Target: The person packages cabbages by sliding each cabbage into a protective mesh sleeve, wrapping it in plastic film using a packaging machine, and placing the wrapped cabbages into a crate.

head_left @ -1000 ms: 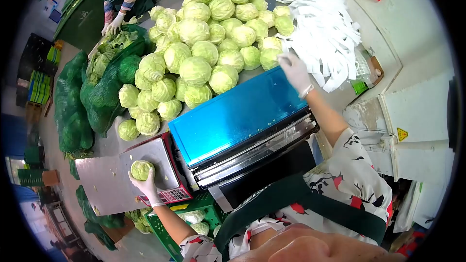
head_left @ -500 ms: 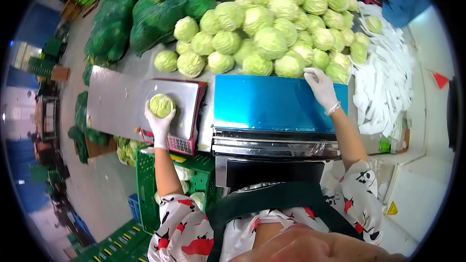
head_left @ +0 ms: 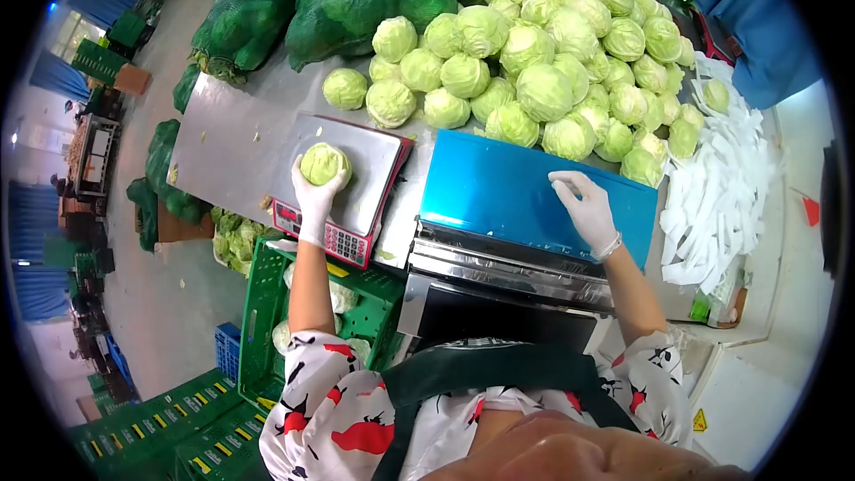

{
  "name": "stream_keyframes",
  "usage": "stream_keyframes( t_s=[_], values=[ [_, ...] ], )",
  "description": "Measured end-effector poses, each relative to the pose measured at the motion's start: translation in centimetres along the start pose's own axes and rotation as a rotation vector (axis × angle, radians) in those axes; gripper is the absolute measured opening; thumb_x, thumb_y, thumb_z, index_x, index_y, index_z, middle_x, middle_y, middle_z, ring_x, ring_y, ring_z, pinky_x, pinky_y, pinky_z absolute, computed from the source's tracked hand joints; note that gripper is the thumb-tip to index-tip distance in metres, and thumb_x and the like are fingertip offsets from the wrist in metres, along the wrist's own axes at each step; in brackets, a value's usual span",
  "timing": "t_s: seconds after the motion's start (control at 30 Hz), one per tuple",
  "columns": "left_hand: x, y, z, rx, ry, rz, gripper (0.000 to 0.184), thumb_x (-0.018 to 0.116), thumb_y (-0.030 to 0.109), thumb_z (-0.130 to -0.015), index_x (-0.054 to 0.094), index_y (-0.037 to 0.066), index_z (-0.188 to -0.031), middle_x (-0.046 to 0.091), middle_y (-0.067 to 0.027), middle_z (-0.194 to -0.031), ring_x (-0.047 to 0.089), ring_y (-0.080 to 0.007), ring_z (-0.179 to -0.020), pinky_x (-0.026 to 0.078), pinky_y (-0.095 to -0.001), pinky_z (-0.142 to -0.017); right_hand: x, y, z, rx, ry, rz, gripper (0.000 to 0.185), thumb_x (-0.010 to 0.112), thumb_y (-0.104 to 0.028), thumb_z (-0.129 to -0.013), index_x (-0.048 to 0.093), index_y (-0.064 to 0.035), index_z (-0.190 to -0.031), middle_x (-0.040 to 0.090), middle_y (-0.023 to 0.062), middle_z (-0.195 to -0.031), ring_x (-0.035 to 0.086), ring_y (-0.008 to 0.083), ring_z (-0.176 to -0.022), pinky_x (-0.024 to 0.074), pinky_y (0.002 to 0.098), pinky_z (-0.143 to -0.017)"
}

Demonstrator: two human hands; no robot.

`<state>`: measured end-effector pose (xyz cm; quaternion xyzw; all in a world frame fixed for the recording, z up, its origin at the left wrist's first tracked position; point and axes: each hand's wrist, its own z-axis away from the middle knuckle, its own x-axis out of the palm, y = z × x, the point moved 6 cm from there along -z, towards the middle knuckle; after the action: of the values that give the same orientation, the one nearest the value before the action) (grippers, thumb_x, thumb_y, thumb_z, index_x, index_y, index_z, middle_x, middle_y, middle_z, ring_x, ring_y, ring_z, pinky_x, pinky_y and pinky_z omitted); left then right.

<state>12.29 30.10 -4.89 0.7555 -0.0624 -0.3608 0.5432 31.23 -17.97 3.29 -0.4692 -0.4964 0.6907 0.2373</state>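
Note:
In a white glove, my left hand [head_left: 313, 207] curls around a small green cabbage [head_left: 324, 165] from the near-left side. The cabbage is on or just over the steel plate of a red scale [head_left: 367, 169]; contact with the plate is hard to judge. My gloved right hand [head_left: 588, 211] hovers over or rests lightly on a blue-topped machine [head_left: 481, 183], fingers bent and apart with nothing in them. Just beyond the blue top lies a large heap of cabbages [head_left: 545, 92].
Green net sacks [head_left: 352, 16] lie at the back left. White strips [head_left: 717, 187] are piled on the right. Below the scale stands a green crate [head_left: 267, 303] holding cabbages [head_left: 343, 297]. A steel tabletop [head_left: 233, 138] extends left of the scale.
My right hand has drawn back from the edge of the cabbage heap to the middle of the blue top. My left hand keeps its hold at the scale. The camera view has turned slightly.

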Motion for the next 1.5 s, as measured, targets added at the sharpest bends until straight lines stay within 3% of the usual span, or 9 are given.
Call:
stream_keyframes(
  t_s=[0.17,0.33,0.5,0.6,0.73,0.97,1.17,1.3,1.5],
  values=[
    [4.0,10.7,5.0,0.258,-0.207,0.042,0.101,0.09,0.02,-0.061,0.034,-0.001,-0.143,0.048,-0.0174,-0.132,0.054,-0.0266,-0.121,0.046,-0.0378,-0.104,1.8,-1.2,0.9,0.135,-0.107,-0.29,0.028,0.068,-0.015,-0.092,0.066,-0.0007,-0.116,0.071,0.0089,-0.108,0.066,0.015,-0.101,0.051,0.0295,-0.093],
    [10.0,23.1,10.9,0.573,-0.571,0.012,0.108,0.092,0.026,-0.055,0.036,0.001,-0.144,0.046,-0.0211,-0.135,0.049,-0.0368,-0.127,0.041,-0.042,-0.108,6.4,-4.2,2.1,0.132,-0.298,-0.478,0.079,0.077,-0.017,-0.086,0.033,0.0009,-0.149,0.045,0.018,-0.147,0.051,0.0233,-0.129,0.0485,0.0341,-0.1],
    [14.6,27.5,13.0,0.798,-0.769,0.044,0.1,0.089,0.025,-0.062,0.038,0.002,-0.144,0.048,-0.0204,-0.136,0.05,-0.0342,-0.127,0.044,-0.0428,-0.106,4.8,-3.1,1.7,0.054,-0.136,-0.526,0.079,0.081,-0.016,-0.08,0.039,0.0002,-0.144,0.053,0.0102,-0.134,0.052,0.0178,-0.122,0.046,0.0332,-0.102],
    [17.8,24.5,8.5,0.528,-0.996,0.203,0.101,0.087,0.032,-0.066,0.035,0.0,-0.146,0.048,-0.0194,-0.138,0.049,-0.0372,-0.126,0.043,-0.0443,-0.106,2.7,0.1,2.7,0.233,-0.038,-0.646,0.074,0.081,-0.016,-0.08,0.043,0.0004,-0.142,0.056,0.01,-0.131,0.054,0.0175,-0.119,0.0453,0.033,-0.102],
    [22.2,18.8,-1.4,0.499,-0.3,-0.156,0.095,0.087,0.036,-0.068,0.04,-0.001,-0.143,0.052,-0.024,-0.132,0.053,-0.0383,-0.122,0.046,-0.0437,-0.102,0.3,2.5,3.7,0.256,0.063,-0.624,0.068,0.077,-0.019,-0.083,0.046,0.0012,-0.14,0.058,0.0107,-0.129,0.056,0.0184,-0.117,0.0463,0.0324,-0.1],
    [29.0,17.9,-4.3,0.367,-0.29,-0.424,0.106,0.091,0.041,-0.059,0.039,-0.006,-0.138,0.052,-0.0272,-0.127,0.051,-0.0394,-0.122,0.047,-0.0437,-0.101,0.3,2.6,4.4,0.284,0.063,-0.605,0.068,0.077,-0.02,-0.082,0.047,0.0024,-0.139,0.059,0.0111,-0.128,0.056,0.0184,-0.116,0.0455,0.0327,-0.1],
    [27.5,15.8,-6.8,0.331,-0.496,-0.179,0.103,0.089,0.038,-0.065,0.037,-0.004,-0.142,0.055,-0.0247,-0.13,0.055,-0.0349,-0.121,0.047,-0.0415,-0.102,-0.6,3.0,5.1,0.239,0.042,-0.516,0.068,0.078,-0.018,-0.081,0.048,0.0013,-0.138,0.059,0.01,-0.126,0.055,0.0183,-0.115,0.0463,0.032,-0.098],
    [25.1,11.5,-7.9,-0.231,-0.789,0.493,0.095,0.085,0.039,-0.075,0.036,-0.003,-0.145,0.055,-0.0157,-0.136,0.055,-0.0254,-0.125,0.046,-0.0362,-0.104,-1.3,3.5,5.8,0.279,0.046,-0.52,0.067,0.078,-0.017,-0.08,0.048,-0.0004,-0.138,0.059,0.0095,-0.127,0.055,0.0182,-0.115,0.0466,0.032,-0.098],
    [18.3,17.5,-2.6,-0.089,-0.957,0.456,0.087,0.084,0.034,-0.076,0.04,-0.003,-0.141,0.059,-0.0158,-0.128,0.058,-0.0236,-0.119,0.045,-0.0362,-0.104,-1.0,4.2,4.7,0.15,0.102,-0.329,0.075,0.083,-0.017,-0.075,0.048,-0.0005,-0.139,0.059,0.0107,-0.128,0.056,0.019,-0.117,0.0462,0.0337,-0.101]
  ],
)
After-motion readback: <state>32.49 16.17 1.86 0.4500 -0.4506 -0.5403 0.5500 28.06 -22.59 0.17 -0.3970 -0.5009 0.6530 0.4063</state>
